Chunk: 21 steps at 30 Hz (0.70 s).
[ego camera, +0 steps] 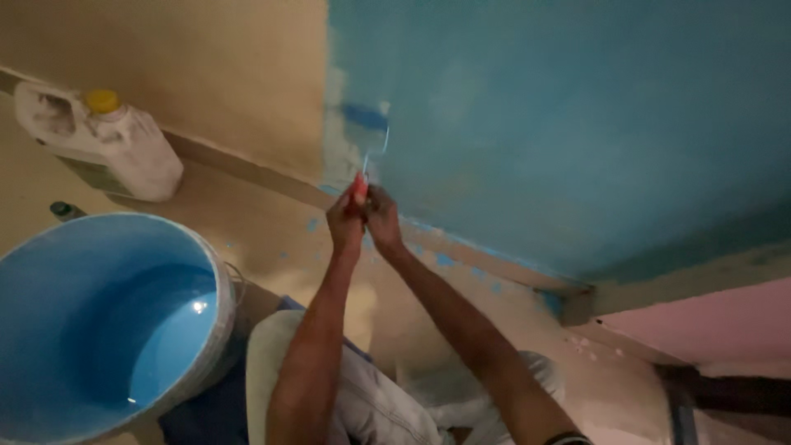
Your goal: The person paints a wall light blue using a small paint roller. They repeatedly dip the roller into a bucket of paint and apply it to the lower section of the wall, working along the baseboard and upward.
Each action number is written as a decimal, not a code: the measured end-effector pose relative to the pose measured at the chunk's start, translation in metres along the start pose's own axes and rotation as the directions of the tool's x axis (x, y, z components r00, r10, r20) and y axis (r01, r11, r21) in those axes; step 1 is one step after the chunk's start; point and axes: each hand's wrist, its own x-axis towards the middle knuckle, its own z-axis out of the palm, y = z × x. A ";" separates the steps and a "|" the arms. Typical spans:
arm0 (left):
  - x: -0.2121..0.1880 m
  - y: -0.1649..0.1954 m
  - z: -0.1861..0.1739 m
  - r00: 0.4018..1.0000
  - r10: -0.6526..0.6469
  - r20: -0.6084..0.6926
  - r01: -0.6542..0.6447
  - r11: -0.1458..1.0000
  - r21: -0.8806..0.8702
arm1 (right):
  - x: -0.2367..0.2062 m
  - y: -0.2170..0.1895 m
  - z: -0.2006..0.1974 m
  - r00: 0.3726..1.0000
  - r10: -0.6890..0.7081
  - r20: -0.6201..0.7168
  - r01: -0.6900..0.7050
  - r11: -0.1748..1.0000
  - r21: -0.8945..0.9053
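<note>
Both my hands grip the red handle [360,189] of a small paint roller [365,116]. My left hand [344,221] wraps the handle from the left, and my right hand [382,217] closes on it from the right. The roller head, wet with blue paint, presses on the wall at the border between the beige part [206,66] and the blue-painted part [577,124]. A thin wire frame joins the head to the handle.
A large bucket [222,280] of light blue paint stands at my lower left. A white jerrycan [124,144] with a yellow cap sits by the wall's base. Blue drips dot the floor [280,239]. A pink wall section [725,321] is at right. My knees are below.
</note>
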 end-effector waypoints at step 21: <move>-0.039 -0.033 -0.027 0.986 -0.140 -0.086 0.137 0.990 -0.043 | -0.048 0.028 0.014 0.941 0.331 0.070 -0.336 0.889 0.310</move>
